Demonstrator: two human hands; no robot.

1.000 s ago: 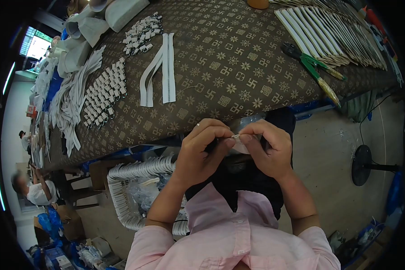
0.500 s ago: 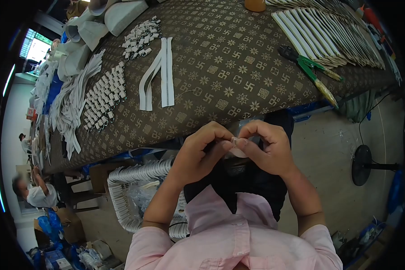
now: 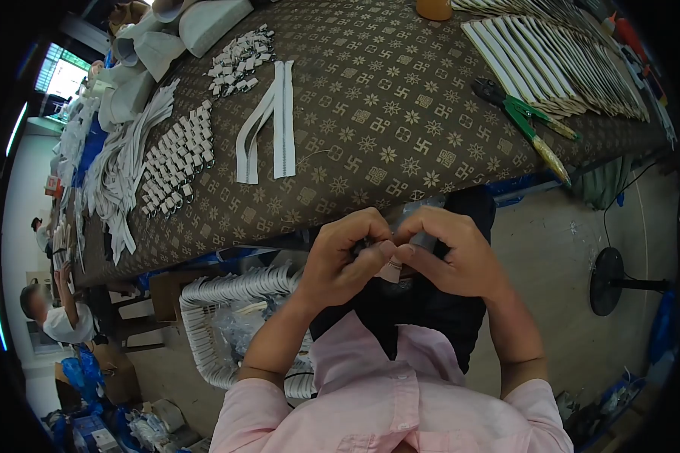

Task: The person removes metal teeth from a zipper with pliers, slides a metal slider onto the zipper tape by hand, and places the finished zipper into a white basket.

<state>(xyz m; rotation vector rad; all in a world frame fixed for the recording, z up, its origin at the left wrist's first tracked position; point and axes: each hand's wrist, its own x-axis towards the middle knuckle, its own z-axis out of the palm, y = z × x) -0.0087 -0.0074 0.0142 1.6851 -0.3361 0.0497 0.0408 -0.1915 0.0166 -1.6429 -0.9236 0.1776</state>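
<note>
Close together at the table's front edge, my left hand point(image 3: 349, 255) and my right hand point(image 3: 452, 253) both have thumb and fingers pinched on a small pale tab point(image 3: 391, 270). The tab hangs below the fingertips, and its upper part is hidden by them. On the table lie a white zipper strip point(image 3: 283, 121), folded over at its top, and rows of pale zipper pulls point(image 3: 177, 160) with small metal ends. A looser heap of similar pulls point(image 3: 240, 62) sits behind them.
Green-handled cutters point(image 3: 525, 121) lie at the right of the patterned tablecloth point(image 3: 355, 98), beside stacked white-and-brown strips point(image 3: 529, 64). White strips point(image 3: 121, 166) drape off the left edge. A white woven basket point(image 3: 196, 321) stands below. Another person point(image 3: 64, 321) is at far left.
My hands have shifted slightly downward and turned a little; more of the pale tab now shows below the fingertips. At far left, the other person's arm is raised slightly higher.
</note>
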